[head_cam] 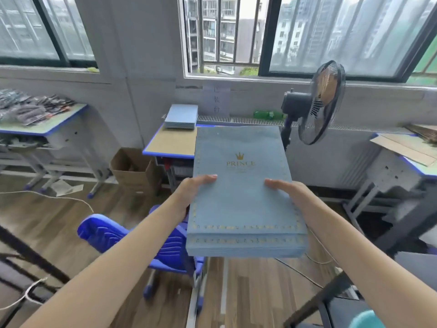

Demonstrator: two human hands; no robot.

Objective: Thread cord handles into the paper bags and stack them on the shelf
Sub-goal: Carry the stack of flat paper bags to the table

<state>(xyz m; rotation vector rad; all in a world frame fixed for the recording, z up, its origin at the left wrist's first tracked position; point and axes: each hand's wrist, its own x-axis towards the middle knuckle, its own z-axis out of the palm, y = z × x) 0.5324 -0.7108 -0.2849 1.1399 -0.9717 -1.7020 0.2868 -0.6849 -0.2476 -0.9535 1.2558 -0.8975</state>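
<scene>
Carrying a thick stack of flat blue paper bags (243,197) in mid-air above the blue chair (142,235), as the head view shows; left hand (196,188) and right hand (287,189) clamp its side edges, fingers straight over the top sheet, undersides hidden; a smaller stack (181,116) lies on the desk (170,143) ahead; I judge level, even squeezing best, so no bags slide out; lower it square onto the surface
</scene>
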